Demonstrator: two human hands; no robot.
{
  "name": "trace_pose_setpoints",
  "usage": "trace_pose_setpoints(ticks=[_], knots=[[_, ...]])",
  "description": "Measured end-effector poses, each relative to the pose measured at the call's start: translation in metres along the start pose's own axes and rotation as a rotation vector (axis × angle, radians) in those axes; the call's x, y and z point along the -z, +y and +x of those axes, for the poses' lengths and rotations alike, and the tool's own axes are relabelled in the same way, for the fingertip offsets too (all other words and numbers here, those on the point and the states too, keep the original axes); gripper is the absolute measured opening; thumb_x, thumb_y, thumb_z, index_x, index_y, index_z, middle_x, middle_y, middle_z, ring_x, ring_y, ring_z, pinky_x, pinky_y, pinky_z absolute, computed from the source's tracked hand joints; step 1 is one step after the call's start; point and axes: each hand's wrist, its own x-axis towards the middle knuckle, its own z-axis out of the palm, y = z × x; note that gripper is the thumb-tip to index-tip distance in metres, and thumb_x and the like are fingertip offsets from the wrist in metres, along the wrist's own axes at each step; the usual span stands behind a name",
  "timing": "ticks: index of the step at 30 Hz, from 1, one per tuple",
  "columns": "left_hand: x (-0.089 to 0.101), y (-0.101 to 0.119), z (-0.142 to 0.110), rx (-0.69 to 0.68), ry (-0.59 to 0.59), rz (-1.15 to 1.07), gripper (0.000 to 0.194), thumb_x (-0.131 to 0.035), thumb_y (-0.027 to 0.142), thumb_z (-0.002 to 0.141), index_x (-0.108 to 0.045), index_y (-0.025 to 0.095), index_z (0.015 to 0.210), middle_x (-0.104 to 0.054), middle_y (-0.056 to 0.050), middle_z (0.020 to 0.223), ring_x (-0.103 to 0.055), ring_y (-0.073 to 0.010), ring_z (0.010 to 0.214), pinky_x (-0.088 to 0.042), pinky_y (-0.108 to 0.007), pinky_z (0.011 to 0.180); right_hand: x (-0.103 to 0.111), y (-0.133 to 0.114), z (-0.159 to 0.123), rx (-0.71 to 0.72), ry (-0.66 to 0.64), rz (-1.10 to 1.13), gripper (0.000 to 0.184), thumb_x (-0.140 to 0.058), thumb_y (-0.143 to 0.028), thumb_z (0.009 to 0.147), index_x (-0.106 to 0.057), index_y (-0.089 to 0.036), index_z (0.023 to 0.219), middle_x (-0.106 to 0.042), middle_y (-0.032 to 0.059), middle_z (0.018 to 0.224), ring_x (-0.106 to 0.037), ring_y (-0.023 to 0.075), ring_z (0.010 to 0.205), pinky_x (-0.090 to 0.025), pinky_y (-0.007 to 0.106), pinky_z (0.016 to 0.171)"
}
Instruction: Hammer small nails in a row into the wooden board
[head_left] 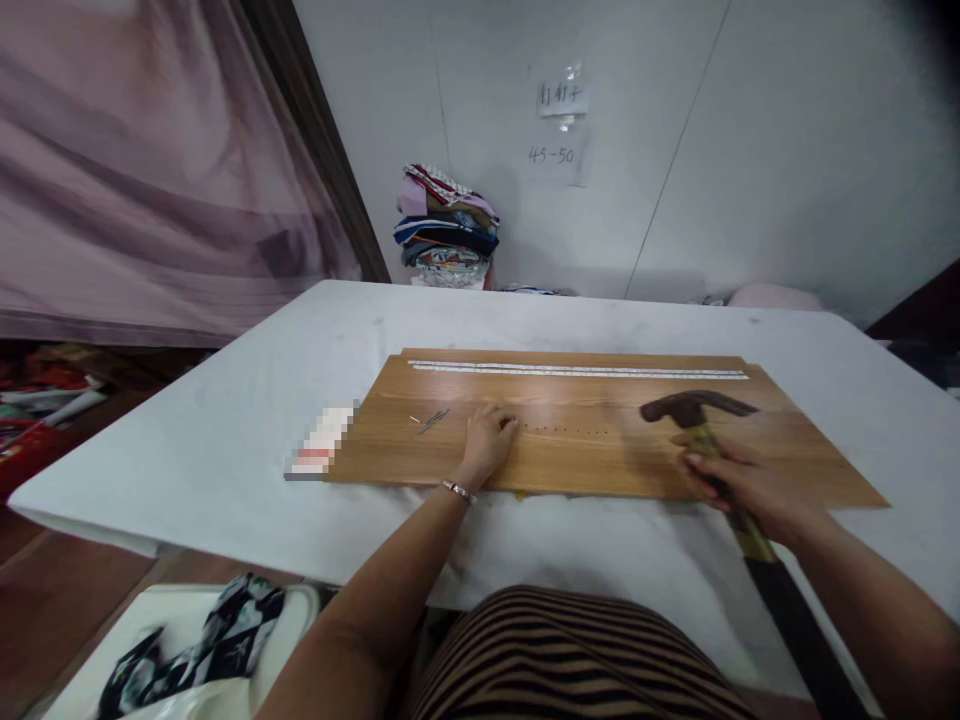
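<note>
A wide wooden board lies flat on the white-covered table. My left hand rests on it with fingers pinched together at the left end of a row of small dark nail heads or holes; whatever sits between the fingertips is too small to make out. Several loose nails lie on the board just left of that hand. My right hand grips a claw hammer by its handle near the head, raised above the right part of the board. Two white measuring strips run along the board's far side.
The white tabletop surrounds the board. A pixelated card-like item touches the board's left edge. Folded clothes are stacked by the wall. At lower left, a patterned cloth lies on a white stool.
</note>
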Motion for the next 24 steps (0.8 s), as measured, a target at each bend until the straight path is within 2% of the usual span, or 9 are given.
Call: trace_pose_setpoints(ticks=[4,8,13,17,24], knots=[[-0.002,-0.002,-0.001,-0.014,-0.006,0.099,0.015,-0.07,0.013,0.091,-0.081,0.021,0.085,-0.075,-0.006,0.104,-0.064,-0.0231,0.109,-0.045,-0.039,0.1,-0.06,-0.004,0.008,-0.003,-0.282,-0.043,0.053,-0.081,-0.067,0.067,-0.057,-0.021,0.076,-0.051,-0.0038,0.058,-0.042,0.009,0.048,-0.031,0.024,0.045],[-0.002,-0.001,-0.001,-0.016,-0.015,0.093,0.015,-0.071,0.015,0.093,-0.085,0.022,0.09,-0.077,-0.006,0.107,-0.066,-0.0227,0.109,-0.046,-0.038,0.102,-0.097,-0.029,0.015,0.05,-0.426,0.071,0.054,-0.083,-0.067,0.067,-0.057,-0.021,0.077,-0.052,-0.004,0.065,-0.044,0.0087,0.053,-0.034,0.023,0.045],[-0.002,0.0,-0.001,-0.015,-0.021,0.077,0.016,-0.071,0.018,0.094,-0.086,0.023,0.094,-0.078,-0.005,0.103,-0.066,-0.022,0.104,-0.047,-0.038,0.098,-0.115,-0.056,0.019,0.17,-0.487,0.154,0.045,-0.081,-0.059,0.075,-0.064,-0.02,0.092,-0.06,-0.0003,0.08,-0.047,0.0084,0.056,-0.037,0.022,0.043],[-0.002,0.001,-0.002,-0.018,-0.032,0.09,0.015,-0.071,0.021,0.095,-0.086,0.024,0.094,-0.077,-0.005,0.103,-0.065,-0.0223,0.106,-0.046,-0.039,0.099,-0.125,-0.052,0.025,0.138,-0.472,0.234,0.045,-0.081,-0.058,0.074,-0.065,-0.02,0.093,-0.059,0.0002,0.081,-0.044,0.008,0.055,-0.031,0.021,0.038],[-0.004,0.002,-0.004,-0.03,-0.005,0.124,0.015,-0.072,0.023,0.096,-0.086,0.025,0.092,-0.075,-0.005,0.099,-0.062,-0.0226,0.104,-0.044,-0.039,0.097,-0.139,-0.045,0.039,0.057,-0.493,0.296,0.045,-0.086,-0.053,0.068,-0.067,-0.019,0.09,-0.061,0.001,0.079,-0.045,0.0084,0.055,-0.031,0.019,0.038]])
